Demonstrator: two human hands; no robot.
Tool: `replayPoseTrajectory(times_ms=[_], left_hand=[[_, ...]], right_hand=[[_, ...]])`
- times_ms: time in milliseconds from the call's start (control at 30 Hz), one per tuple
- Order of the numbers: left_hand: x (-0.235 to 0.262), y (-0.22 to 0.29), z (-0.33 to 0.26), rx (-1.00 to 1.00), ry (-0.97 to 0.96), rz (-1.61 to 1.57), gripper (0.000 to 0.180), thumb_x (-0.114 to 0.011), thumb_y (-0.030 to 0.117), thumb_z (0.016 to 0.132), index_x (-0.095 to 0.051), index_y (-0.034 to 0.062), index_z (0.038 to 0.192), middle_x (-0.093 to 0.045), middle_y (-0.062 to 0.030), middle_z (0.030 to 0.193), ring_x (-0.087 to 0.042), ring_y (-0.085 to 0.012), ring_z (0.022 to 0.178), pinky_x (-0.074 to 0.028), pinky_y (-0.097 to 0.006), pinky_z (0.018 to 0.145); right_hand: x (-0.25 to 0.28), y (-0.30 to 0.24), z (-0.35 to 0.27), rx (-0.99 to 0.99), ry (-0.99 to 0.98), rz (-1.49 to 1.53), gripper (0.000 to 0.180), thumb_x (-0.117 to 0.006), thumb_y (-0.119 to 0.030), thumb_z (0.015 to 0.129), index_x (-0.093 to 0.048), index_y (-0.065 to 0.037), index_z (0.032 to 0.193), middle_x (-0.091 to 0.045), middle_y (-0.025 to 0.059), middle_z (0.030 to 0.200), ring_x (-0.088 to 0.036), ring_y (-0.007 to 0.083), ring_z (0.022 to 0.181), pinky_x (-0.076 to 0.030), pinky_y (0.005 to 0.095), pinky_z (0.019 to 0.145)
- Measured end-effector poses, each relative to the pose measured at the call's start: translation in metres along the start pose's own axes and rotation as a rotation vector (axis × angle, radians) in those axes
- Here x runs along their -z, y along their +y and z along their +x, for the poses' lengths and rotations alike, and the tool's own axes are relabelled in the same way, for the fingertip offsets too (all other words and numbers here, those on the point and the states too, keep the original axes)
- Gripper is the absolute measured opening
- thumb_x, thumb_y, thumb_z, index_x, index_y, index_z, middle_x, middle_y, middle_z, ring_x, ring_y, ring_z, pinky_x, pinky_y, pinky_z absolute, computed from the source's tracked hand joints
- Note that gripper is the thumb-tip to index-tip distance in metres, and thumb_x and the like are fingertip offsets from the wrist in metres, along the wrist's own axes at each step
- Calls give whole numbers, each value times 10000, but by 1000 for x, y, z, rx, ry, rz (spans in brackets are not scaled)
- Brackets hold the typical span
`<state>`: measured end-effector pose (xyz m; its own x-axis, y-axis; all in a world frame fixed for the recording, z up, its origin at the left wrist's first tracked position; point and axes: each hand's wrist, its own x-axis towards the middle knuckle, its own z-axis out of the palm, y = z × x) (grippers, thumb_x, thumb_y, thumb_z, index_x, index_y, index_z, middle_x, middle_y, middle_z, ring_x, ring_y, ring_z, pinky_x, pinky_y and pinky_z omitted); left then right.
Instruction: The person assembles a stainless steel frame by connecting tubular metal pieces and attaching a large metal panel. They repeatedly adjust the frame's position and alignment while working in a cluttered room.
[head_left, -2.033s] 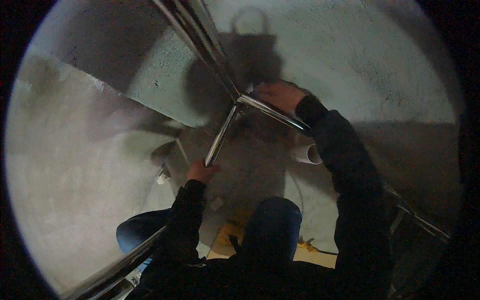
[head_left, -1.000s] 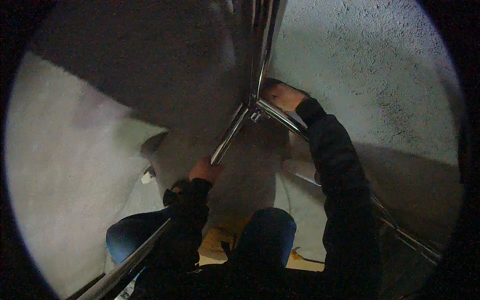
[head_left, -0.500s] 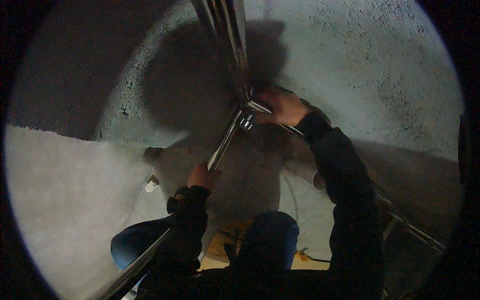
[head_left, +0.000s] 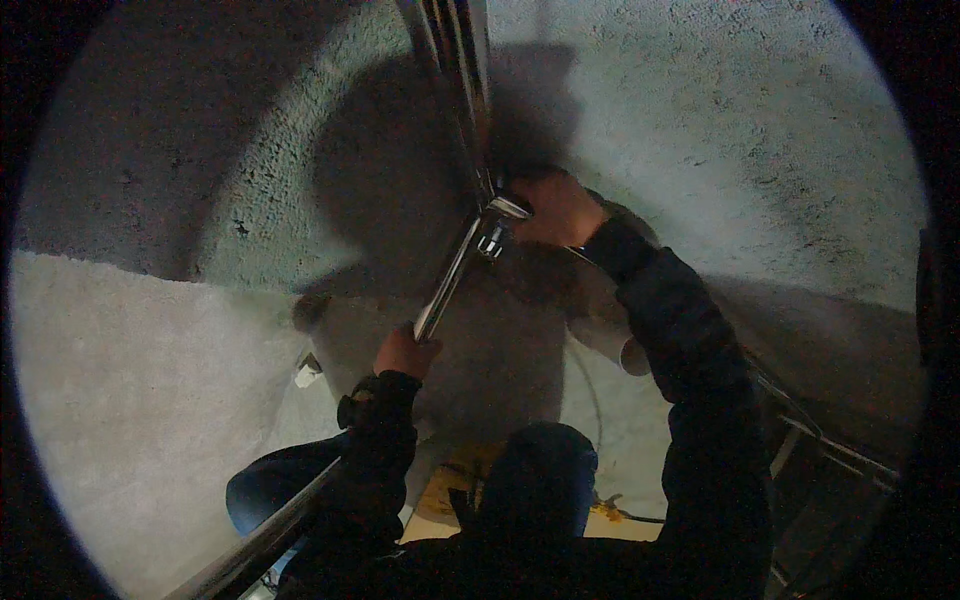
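A shiny metal tube [head_left: 452, 275] slants across the middle, and my left hand [head_left: 403, 354] is closed around its lower part. More of the tubing [head_left: 255, 530] shows below my left forearm. At the tube's upper end it meets tall shiny metal tubes [head_left: 462, 95] that run up along the wall. My right hand [head_left: 562, 210] is closed at this joint, its fingers around a short metal fitting [head_left: 512, 207]; some fingertips are hidden. Just below hangs a small shiny metal piece [head_left: 490, 243], apart from my left hand.
A rough plastered wall [head_left: 720, 130] rises ahead, with my shadow on it. A pale round pipe [head_left: 630, 355] sticks out beside my right sleeve. A small white object [head_left: 308, 370] lies at left. My knee [head_left: 540, 475] is bent above a yellowish board [head_left: 435, 505]. Dark framing [head_left: 825, 450] stands at right.
The view has shifted slightly. My right hand has moved a little left at the joint, and the short fitting under its fingers appears slightly turned. My left hand keeps its hold on the tube.
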<state>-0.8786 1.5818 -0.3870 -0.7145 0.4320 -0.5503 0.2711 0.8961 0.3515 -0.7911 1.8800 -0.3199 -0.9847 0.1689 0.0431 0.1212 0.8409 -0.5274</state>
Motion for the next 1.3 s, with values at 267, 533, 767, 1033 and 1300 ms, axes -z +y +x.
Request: replayPoseTrajectory(times_ms=[267,533,767,1033,1300], left_hand=[[9,13,-12,16,84,90,470,-646,371,642,-585,36,966,-614,-185,872,-591,-341,828,-465,-421,707],[11,14,-16,77,72,4,479,-681,390,601,-606,79,958,-621,-156,888,-596,-314,848,-458,-394,713],[9,16,-14,100,82,94,464,-667,372,599,-605,83,956,-622,-152,874,-599,-308,844,-461,-400,704],[3,5,-9,6,119,64,464,-650,393,604,-605,100,960,-622,-142,884,-602,-299,836,-462,-411,715],[11,2,-30,-7,102,34,476,-636,436,629,-603,111,976,-624,-140,894,-600,-305,846,-465,-400,725]], right_hand=[[-6,3,0,-17,35,-51,466,-625,-288,592,-562,-42,982,-590,200,818,-570,371,777,-462,434,715],[-25,7,-8,-14,161,-61,501,-617,-281,614,-520,-38,1041,-530,208,1011,-517,381,916,-453,435,766],[-14,-5,-22,-305,-36,-33,527,-619,-447,660,-572,-37,987,-583,213,896,-573,336,834,-466,418,701],[-21,-9,-21,-274,85,52,617,-583,-602,663,-623,0,788,-613,195,740,-595,352,687,-461,425,628],[-17,-23,-33,-372,43,44,579,-599,-530,685,-584,13,885,-601,214,791,-575,369,761,-442,421,677]])
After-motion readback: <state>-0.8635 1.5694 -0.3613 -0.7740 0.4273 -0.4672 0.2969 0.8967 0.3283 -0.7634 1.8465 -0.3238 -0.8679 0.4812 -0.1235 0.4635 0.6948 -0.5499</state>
